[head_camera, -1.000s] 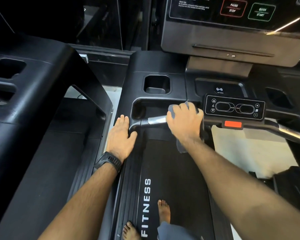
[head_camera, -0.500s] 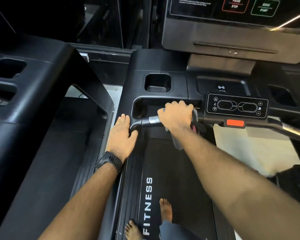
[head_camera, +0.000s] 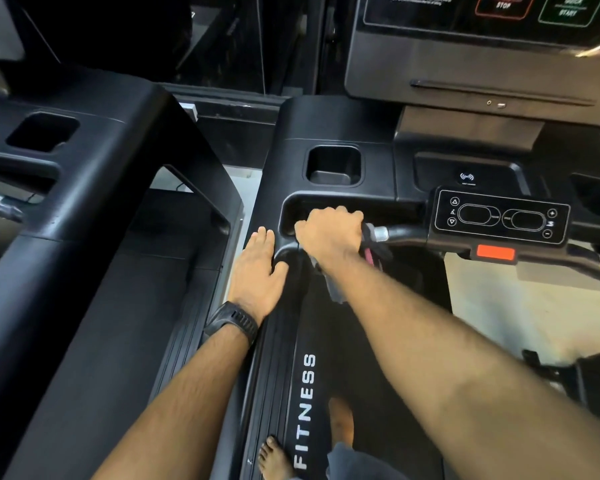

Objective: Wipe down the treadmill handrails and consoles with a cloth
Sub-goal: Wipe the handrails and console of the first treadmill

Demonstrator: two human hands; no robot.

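My right hand (head_camera: 329,233) grips the front crossbar handrail (head_camera: 400,233) of the black treadmill near its left bend, with a grey cloth (head_camera: 333,284) wrapped under the palm and hanging below the wrist. A pink edge of the cloth shows beside the metal sensor on the bar. My left hand (head_camera: 255,271) lies flat, fingers straight, on the left side handrail (head_camera: 274,341); a black watch sits on that wrist. The small control pad (head_camera: 501,216) with arrow buttons sits on the bar to the right. The main console (head_camera: 482,60) rises at the top right.
A square cup holder (head_camera: 333,166) is sunk in the console deck behind my right hand. An orange stop tab (head_camera: 495,253) hangs below the control pad. A second treadmill (head_camera: 77,174) stands close on the left. My bare feet stand on the belt (head_camera: 361,358).
My right hand has slid the cloth leftward along the crossbar, from beside the control pad to the left bend, baring the metal sensor. My left hand has stayed put.
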